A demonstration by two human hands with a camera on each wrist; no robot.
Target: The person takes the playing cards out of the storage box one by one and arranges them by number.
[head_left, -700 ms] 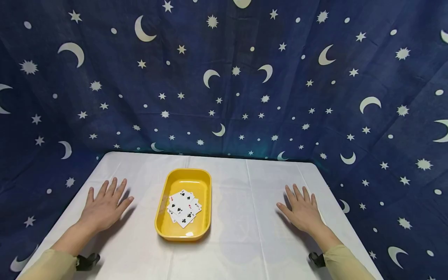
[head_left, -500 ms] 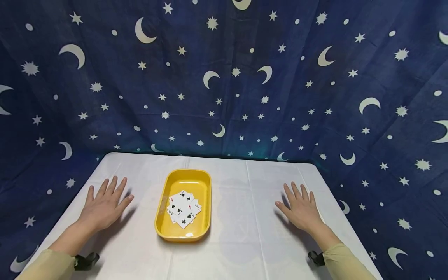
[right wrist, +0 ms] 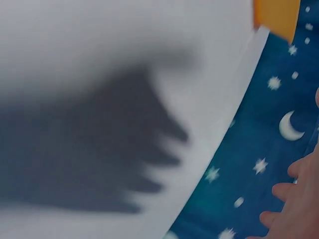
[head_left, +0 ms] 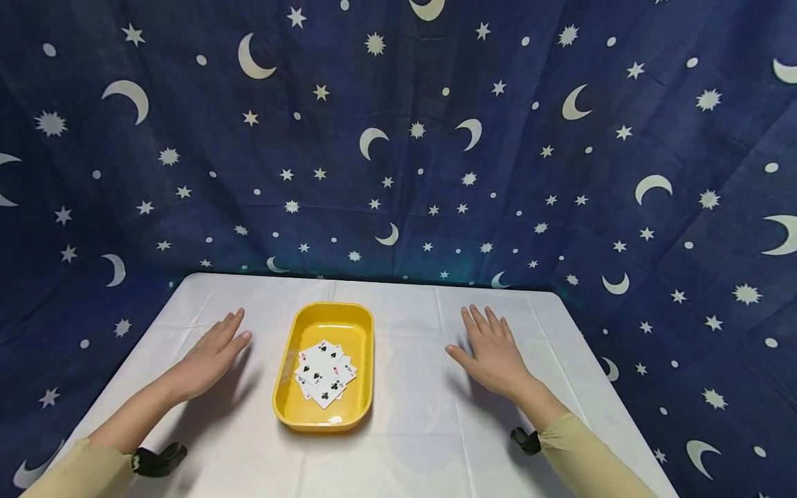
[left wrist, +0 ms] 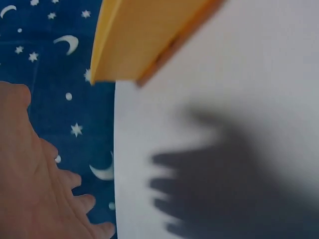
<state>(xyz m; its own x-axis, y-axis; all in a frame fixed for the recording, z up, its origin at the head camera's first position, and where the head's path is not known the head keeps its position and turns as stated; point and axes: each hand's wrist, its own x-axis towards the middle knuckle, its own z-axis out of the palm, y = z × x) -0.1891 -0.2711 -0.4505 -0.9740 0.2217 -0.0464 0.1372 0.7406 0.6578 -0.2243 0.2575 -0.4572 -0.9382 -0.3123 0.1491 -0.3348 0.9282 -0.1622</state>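
- Looked down on a white counter (head_left: 411, 432), marked by long fold creases and rounded at the far corners.
- Saw a dark blue backdrop (head_left: 405, 155) behind the counter and along both sides, printed with pale moons, stars and dots; noted a greenish tint low down, just beyond the far edge.
- Counted one yellow tray (head_left: 360, 353), flat on its base, left of the counter's middle and between the two hands.
- Counted one heap of playing cards (head_left: 326, 373) near the middle of the tray floor, face up and overlapping; made out spades, clubs and a few red pips. Could not settle the number of cards.
- Counted two hands: left hand (head_left: 208, 354) near the tray's left side, right hand (head_left: 495, 353) farther off to the right.
- Found both grips wide and relaxed, with straight fingers, above the counter and apart from the tray.
- Counted two pale sleeves (head_left: 81, 470) and two black wrist straps (head_left: 159, 460).
- Saw two hand shadows on the white surface, one in each wrist view.
- Noted the far edge well beyond the tray, a broad white stretch toward the right hand, a narrower one toward the left.
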